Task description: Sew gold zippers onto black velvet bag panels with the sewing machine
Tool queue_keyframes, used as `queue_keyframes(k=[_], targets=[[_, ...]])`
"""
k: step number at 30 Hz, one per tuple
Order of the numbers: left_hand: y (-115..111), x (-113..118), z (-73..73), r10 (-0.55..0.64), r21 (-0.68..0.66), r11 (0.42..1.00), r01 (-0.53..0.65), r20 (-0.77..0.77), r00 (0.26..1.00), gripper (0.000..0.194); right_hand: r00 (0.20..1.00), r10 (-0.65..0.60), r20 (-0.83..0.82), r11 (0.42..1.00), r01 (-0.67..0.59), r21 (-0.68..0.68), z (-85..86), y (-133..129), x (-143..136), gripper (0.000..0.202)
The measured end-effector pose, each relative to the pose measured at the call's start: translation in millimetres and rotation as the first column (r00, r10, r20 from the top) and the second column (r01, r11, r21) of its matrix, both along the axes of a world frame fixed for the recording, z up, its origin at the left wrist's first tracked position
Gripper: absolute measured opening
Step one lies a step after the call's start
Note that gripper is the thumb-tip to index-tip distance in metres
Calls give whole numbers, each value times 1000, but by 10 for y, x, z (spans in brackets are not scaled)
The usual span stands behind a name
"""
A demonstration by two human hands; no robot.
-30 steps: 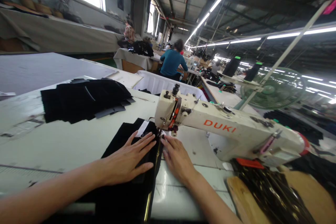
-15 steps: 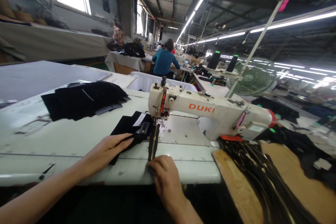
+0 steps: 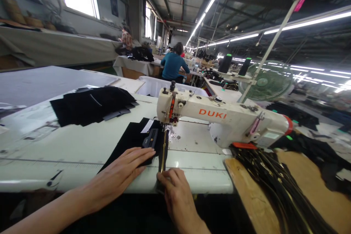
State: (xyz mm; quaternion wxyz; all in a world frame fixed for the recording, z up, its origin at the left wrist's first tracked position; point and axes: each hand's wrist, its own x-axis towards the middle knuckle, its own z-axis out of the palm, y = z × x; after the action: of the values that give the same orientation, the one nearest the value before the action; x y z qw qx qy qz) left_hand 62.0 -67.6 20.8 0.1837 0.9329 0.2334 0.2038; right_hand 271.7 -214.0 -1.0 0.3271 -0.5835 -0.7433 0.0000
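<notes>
My left hand point(image 3: 123, 170) lies flat with its fingers stretched out over a black fabric piece point(image 3: 128, 137), just left of the needle. On that fabric are a white label strip point(image 3: 147, 126) and a dark rectangular patch point(image 3: 150, 138) with a small gold-coloured detail. A black zipper point(image 3: 163, 153) with gold teeth runs from under the presser foot of the sewing machine point(image 3: 192, 108) toward the front edge of the table. My right hand point(image 3: 178, 193) is closed, pinching the zipper's near end between thumb and fingers at that edge.
A stack of black fabric pieces point(image 3: 93, 104) lies on the left of the table. To the right, a bundle of gold-toothed zippers point(image 3: 263, 179) hangs over a brown board point(image 3: 246, 193). Behind the machine stand a white bin point(image 3: 145, 87), thread cones, a fan point(image 3: 265, 80) and a seated co-worker point(image 3: 172, 65).
My left hand has gone from gripping the fabric's edge to lying flat on it, and the fabric is spread flatter. My right hand still holds the zipper's end.
</notes>
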Motion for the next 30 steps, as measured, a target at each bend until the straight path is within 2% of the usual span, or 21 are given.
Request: queue_keyframes(k=[2,4,6,10,14,23,28,30], targets=[[-54,-40,-148,-97,131,986,103,-54,994,50,998,-68,9,997,67,43,-189,-73,-143,43],[-104,-41,-247,-187,215,954,209,-121,975,61,994,-108,13,991,107,84,-270,-106,-217,39],[-142,-19,-306,-243,249,926,283,-181,953,68,992,-123,24,986,119,118,-272,-117,-252,34],[-165,12,-355,-277,253,909,331,-224,934,71,990,-139,33,983,133,127,-221,-132,-284,31],[-138,3,-335,-286,218,919,329,-206,936,76,990,-136,42,985,130,110,-213,-140,-292,31],[-10,-34,-278,-364,151,905,397,-206,908,71,993,-88,79,986,76,146,-192,-98,-232,29],[30,-22,-118,-410,-2,908,418,-196,891,69,993,-74,88,981,57,183,-204,-79,-263,29],[43,9,-31,-413,-67,911,408,-173,894,78,991,-85,101,976,62,208,-177,-74,-262,30]])
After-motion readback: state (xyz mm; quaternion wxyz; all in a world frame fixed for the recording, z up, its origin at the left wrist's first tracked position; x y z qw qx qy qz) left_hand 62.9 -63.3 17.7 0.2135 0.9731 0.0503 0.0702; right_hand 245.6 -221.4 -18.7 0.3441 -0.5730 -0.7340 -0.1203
